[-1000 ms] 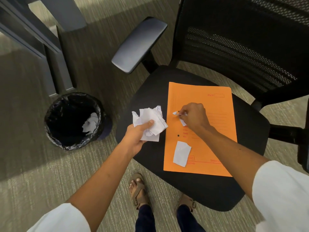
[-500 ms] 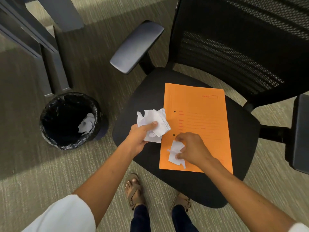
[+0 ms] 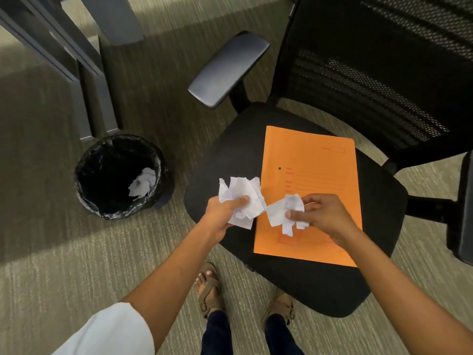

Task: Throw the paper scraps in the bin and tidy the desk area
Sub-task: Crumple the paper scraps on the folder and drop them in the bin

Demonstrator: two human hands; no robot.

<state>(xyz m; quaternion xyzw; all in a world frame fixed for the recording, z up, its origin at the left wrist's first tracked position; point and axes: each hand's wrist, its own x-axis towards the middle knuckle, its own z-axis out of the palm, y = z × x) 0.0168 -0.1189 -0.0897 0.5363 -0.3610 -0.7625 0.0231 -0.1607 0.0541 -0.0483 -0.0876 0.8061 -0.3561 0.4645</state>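
Observation:
My left hand [image 3: 225,210] grips a crumpled bunch of white paper scraps [image 3: 243,198] above the left edge of the black chair seat [image 3: 378,201]. My right hand [image 3: 322,213] pinches more white scraps [image 3: 284,212] just to the right of that bunch, over the orange folder [image 3: 309,170] lying flat on the seat. The two handfuls nearly touch. No loose scraps show on the folder. A round bin [image 3: 84,185] with a black liner stands on the carpet to the left, with white paper [image 3: 143,184] inside it.
The chair's left armrest [image 3: 227,70] juts out above the seat and its mesh back [image 3: 384,60] rises at the right. Grey desk legs [image 3: 94,90] stand behind the bin. My sandalled feet [image 3: 208,288] are on the carpet by the seat's front edge.
My right hand picked the small scraps and then the larger scrap off the orange folder and lifted them toward the bunch in my left hand. The folder now lies bare.

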